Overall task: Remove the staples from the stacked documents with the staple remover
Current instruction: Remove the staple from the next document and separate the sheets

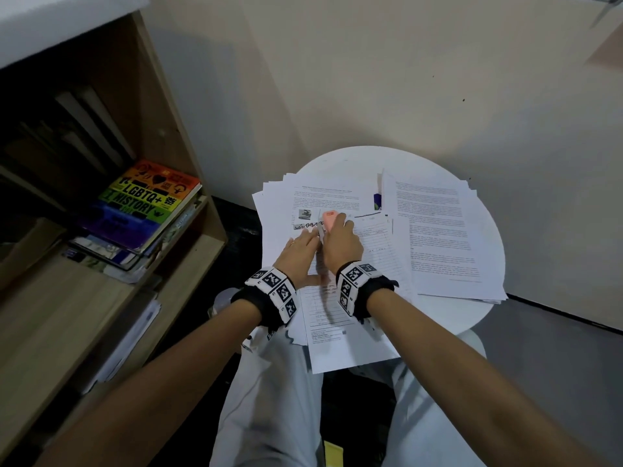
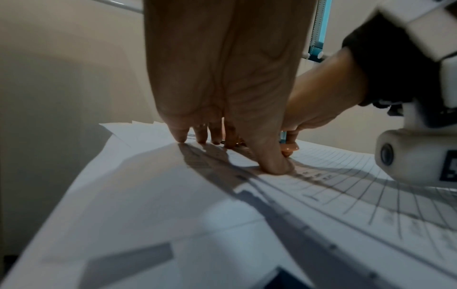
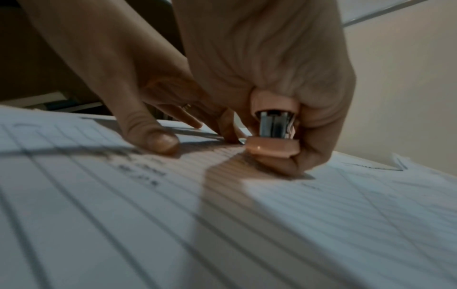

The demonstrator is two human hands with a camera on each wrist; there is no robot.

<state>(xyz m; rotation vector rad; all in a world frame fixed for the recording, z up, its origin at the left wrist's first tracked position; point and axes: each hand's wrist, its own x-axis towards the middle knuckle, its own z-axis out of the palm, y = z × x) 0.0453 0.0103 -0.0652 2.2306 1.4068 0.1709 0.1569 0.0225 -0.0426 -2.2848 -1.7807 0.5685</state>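
A: Nearest us, what's on the lap?

B: The lined form [image 1: 340,318] hangs off the near edge of the round white table [image 1: 472,318], over the knees. Both hands work at its far end.

A: And the left hand [image 1: 300,252]?

B: Flat, fingers straight and spread, fingertips [image 2: 180,136] and thumb pressing the paper down just left of the tool. It holds nothing.

A: The right hand [image 1: 342,244]?

B: Curled around the pink staple remover [image 3: 272,133], squeezing it between thumb and fingers, its metal end down on the form. The staple itself I can't make out.

A: How would you do this well?

B: I'd keep the left fingertips close beside the staple so the sheets don't lift, slide the metal tip fully under the wire, then squeeze slowly and lift straight. Twisting would likely tear the corner.

A: Beyond that?

B: The stacked documents [image 1: 290,197] fan out under the form; another pile of papers [image 1: 445,230] lies to the right.
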